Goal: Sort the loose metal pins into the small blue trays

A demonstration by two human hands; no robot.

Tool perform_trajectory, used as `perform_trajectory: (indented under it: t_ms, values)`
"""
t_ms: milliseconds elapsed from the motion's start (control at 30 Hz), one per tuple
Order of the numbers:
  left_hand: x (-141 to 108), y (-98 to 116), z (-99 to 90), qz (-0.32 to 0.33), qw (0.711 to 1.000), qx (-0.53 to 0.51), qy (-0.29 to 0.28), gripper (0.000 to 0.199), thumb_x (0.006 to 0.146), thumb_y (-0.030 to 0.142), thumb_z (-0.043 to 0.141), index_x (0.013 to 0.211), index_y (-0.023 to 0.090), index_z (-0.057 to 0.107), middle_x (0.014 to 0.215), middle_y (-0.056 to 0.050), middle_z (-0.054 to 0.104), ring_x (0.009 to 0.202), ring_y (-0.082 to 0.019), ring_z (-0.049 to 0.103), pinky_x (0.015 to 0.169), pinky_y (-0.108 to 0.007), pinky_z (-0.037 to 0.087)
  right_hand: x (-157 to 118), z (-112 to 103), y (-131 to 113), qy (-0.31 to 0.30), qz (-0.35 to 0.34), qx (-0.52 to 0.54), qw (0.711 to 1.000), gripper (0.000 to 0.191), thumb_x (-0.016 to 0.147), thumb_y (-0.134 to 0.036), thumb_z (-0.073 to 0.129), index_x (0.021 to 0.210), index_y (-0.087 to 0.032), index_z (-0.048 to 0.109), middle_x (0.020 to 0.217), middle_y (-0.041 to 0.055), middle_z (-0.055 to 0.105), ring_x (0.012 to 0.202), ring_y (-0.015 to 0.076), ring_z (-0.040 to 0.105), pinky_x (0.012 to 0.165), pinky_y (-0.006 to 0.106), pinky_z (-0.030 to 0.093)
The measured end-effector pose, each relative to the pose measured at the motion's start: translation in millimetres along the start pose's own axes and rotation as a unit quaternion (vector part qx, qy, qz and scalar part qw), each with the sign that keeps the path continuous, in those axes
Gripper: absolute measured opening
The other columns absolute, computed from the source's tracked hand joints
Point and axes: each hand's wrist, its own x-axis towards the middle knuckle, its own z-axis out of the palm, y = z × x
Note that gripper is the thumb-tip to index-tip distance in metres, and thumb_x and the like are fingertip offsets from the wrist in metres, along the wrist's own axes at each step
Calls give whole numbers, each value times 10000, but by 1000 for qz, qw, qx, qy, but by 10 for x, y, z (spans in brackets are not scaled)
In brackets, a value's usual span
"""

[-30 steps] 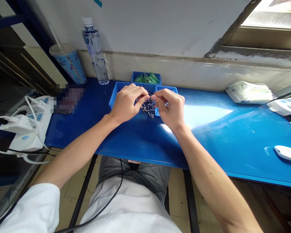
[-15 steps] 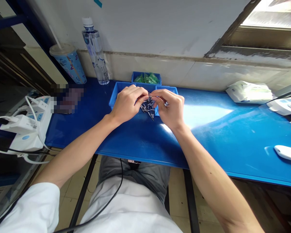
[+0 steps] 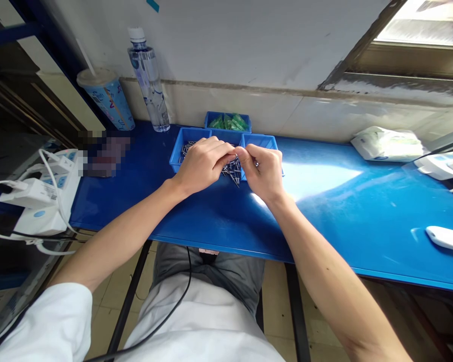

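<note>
My left hand [image 3: 204, 163] and my right hand [image 3: 262, 168] meet fingertip to fingertip above the blue bins, both closed in a pinch. Whatever sits between the fingertips is too small and covered to name. Beneath them a heap of thin dark metal pieces [image 3: 233, 173] with shiny ends fills the middle bin and sticks out over its front. More such small pieces [image 3: 187, 147] show in the left blue bin [image 3: 175, 153], partly behind my left hand. The right blue bin [image 3: 266, 141] is partly hidden by my right hand, with a small shiny bit near its curled fingers.
Behind stands a blue bin [image 3: 208, 123] of green pieces [image 3: 230, 121]. At the back left are a water bottle [image 3: 151, 85] and a cup with a straw [image 3: 111, 100]. A power strip [image 3: 47, 201] lies left. A soft white pack [image 3: 387, 143] and a white device [image 3: 447, 239] lie right.
My fingertips have closed together and dipped slightly. My right hand has shifted a little to the left, uncovering more of the right bin; more of the left bin's contents shows.
</note>
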Motion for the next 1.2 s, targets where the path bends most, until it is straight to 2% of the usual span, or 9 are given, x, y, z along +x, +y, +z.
perform_trajectory:
  t_ms: [100,200,333,600,733,933,1033,1133,1200]
  values:
    - [9,10,-17,-10,1000,2,2,292,1119,361,491,995,203,702,959,-49,782,879,-226,683,821,-383,468,5,-5,1,-1,-1,2,1000,621,1076,-618,482,614,-221,358,542,-37,434,519,105,368,541,302,295]
    - [27,18,-52,-18,1000,3,12,276,1109,345,512,963,209,702,922,-33,775,857,-215,677,865,-383,469,6,-3,-9,9,0,24,1000,512,1074,-538,536,670,-223,523,610,-18,559,558,122,479,561,301,359]
    - [48,2,-89,-39,999,14,17,264,1096,352,532,958,214,710,897,-27,760,867,-219,675,941,-406,465,9,3,-35,45,27,39,998,306,1022,-384,639,761,-227,666,624,-27,602,540,127,523,546,297,403]
    - [49,-84,-114,-36,998,31,33,270,1091,370,557,926,210,697,903,-42,741,941,-252,683,896,-405,476,27,-4,-18,64,45,76,994,130,939,-256,665,833,-220,732,834,-1,761,533,122,617,534,294,487]
    - [49,-106,-110,-35,998,33,28,281,1094,382,553,927,209,699,900,-44,739,939,-251,686,895,-409,485,21,-23,19,61,37,49,996,144,960,-275,648,853,-231,732,856,2,770,560,128,627,567,302,507]
    - [53,-93,-119,-30,998,40,28,293,1100,377,535,939,207,710,911,-47,753,925,-240,685,880,-402,493,21,-116,23,45,-27,-34,998,286,1077,-384,545,889,-245,710,905,34,749,754,167,677,698,324,516]
    - [50,-47,-109,-8,998,56,7,237,1087,302,552,969,194,727,944,-56,768,919,-242,682,895,-416,491,48,-199,54,92,-26,-58,994,329,1089,-442,531,869,-238,665,846,34,689,724,173,629,685,337,490]
    - [29,3,-66,28,993,97,-62,165,1048,232,609,1011,162,754,1003,-79,781,972,-265,684,958,-449,490,82,-268,144,163,9,-85,983,365,1083,-490,544,831,-237,620,803,31,613,704,181,578,675,350,465]
    - [8,17,-31,38,985,130,-106,131,1009,216,671,1051,144,771,1042,-98,782,1026,-288,683,1029,-485,479,97,-287,231,188,35,-98,977,426,1091,-520,513,780,-239,588,778,24,552,702,184,549,671,351,450]
